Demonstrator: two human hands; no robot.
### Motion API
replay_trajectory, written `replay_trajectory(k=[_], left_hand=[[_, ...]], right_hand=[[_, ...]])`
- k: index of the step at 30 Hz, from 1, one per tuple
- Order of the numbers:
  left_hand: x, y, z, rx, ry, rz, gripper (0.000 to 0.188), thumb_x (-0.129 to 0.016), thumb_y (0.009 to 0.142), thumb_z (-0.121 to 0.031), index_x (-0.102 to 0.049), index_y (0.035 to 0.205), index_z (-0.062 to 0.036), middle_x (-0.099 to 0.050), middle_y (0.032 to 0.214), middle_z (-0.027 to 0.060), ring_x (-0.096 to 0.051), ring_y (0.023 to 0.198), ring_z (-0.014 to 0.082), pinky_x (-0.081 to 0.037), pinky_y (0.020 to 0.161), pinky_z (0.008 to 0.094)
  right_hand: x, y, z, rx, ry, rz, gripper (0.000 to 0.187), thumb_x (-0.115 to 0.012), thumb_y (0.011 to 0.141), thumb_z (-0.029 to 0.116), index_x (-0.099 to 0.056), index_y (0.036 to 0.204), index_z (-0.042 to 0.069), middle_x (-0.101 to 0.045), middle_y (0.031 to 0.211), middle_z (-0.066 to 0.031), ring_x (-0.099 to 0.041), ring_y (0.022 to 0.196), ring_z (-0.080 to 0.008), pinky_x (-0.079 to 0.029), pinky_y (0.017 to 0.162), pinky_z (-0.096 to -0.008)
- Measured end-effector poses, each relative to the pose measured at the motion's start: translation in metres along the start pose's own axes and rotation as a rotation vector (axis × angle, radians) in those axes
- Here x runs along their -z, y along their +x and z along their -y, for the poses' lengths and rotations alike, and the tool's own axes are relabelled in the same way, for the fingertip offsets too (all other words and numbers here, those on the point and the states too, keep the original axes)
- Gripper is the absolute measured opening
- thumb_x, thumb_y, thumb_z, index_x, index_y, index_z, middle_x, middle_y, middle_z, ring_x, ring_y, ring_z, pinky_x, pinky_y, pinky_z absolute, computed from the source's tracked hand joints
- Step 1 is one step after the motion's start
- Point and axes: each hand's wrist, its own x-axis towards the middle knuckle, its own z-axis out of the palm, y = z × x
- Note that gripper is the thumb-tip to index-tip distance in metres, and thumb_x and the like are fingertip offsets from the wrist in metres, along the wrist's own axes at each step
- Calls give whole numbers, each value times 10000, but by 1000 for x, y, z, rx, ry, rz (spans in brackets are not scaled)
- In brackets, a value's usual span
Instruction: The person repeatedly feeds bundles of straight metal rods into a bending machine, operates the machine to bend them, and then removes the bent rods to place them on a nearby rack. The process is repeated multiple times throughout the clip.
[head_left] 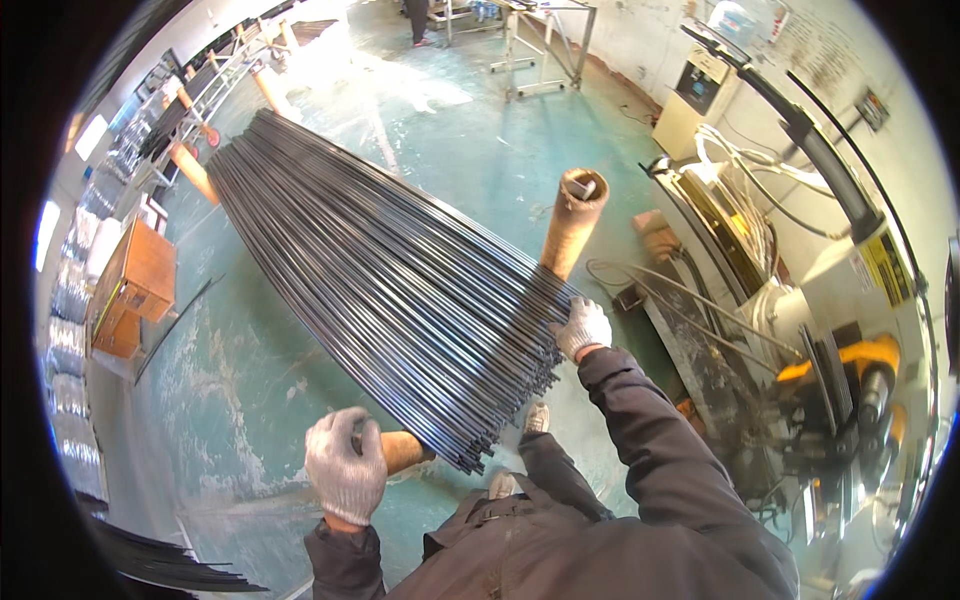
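Observation:
A broad bundle of long, thin black rods (390,270) stretches from the far left to just in front of me, with its uneven ends nearest my body. My right hand (583,328), in a white knit glove, is at the bundle's right edge, with its fingers curled at the outermost rods near their ends. My left hand (345,465), gloved the same way, is closed around the top of a brown cardboard tube (403,451) beside the bundle's near left corner. Another cardboard tube (573,225) rises at the right edge, beyond my right hand.
More cardboard tubes (193,172) stand by the bundle's far end. A wooden cabinet (135,275) is on the left. Dark machinery with orange parts (850,360) and hoses is close on my right. Loose black strips (185,570) lie at lower left. A person (418,22) stands far off.

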Motion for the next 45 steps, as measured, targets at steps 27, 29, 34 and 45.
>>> replay_trajectory(k=[27,29,34,45], left_hand=[[-22,6,-11,228,318,-50,137,-787,895,-62,-759,1028,-50,-714,953,157,-679,933,416,-534,903,530],[-21,6,-11,211,309,-53,137,-788,896,-69,-753,1028,-54,-716,954,155,-679,930,417,-535,905,530],[-16,5,-18,55,371,-116,154,-787,913,-66,-750,1063,-63,-739,986,145,-700,953,407,-553,926,515],[-194,-26,-22,739,-1272,468,252,-786,1089,-197,-726,1240,-4,-794,1148,130,-777,1036,229,-651,942,411]], right_hand=[[8,158,-1,420,176,520,571,-944,853,495,-816,1009,-39,-852,1009,-215,-830,932,-336,-658,915,-456],[7,156,0,294,322,740,500,-944,897,444,-779,943,-26,-843,969,-179,-810,823,-269,-662,855,-412],[33,101,23,18,890,989,419,-730,1147,396,-661,1036,-2,-672,796,-59,-647,584,-167,-583,492,-393],[94,-206,-53,103,106,628,533,-751,1052,538,-772,1155,15,-790,1060,-308,-771,1034,-508,-602,877,-563]])
